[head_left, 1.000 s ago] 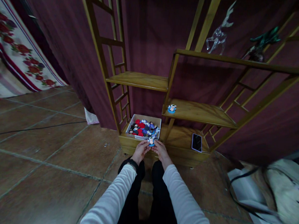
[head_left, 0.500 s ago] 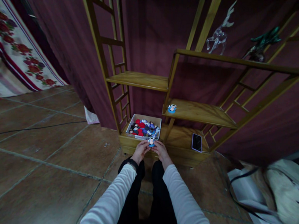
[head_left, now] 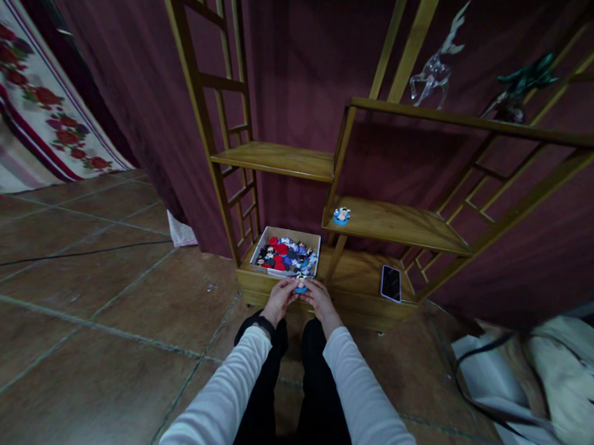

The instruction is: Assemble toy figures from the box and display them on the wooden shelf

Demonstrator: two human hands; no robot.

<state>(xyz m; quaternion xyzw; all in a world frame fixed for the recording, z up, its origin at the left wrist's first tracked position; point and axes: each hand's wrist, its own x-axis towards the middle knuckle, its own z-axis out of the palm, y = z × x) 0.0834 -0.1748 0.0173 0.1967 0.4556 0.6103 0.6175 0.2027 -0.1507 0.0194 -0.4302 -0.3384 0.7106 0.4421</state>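
Note:
Between my two hands is a small figurine [head_left: 301, 284] on a round blue base, held just in front of the box. My left hand [head_left: 280, 299] pinches its left side, and my right hand [head_left: 319, 299] grips its right side. Fingers cover part of the base. Behind them, on the lowest shelf, sits a white cardboard box [head_left: 266, 237] filled with several small figurines and red, blue and dark pieces. A similar figurine on a blue base [head_left: 342, 215] stands upright at the left end of the middle shelf, to the right of the box.
The wooden display shelf [head_left: 275, 159] rises in front of me. A phone [head_left: 391, 283] lies on its lowest board at right. A clear deer ornament [head_left: 434, 77] and a dark green ornament [head_left: 517, 94] stand on the upper shelf. Bags [head_left: 567, 383] rest on the floor at right.
The figurine has tilted or turned slightly between my fingers. Both hands stay in nearly the same place, and everything else is unmoved.

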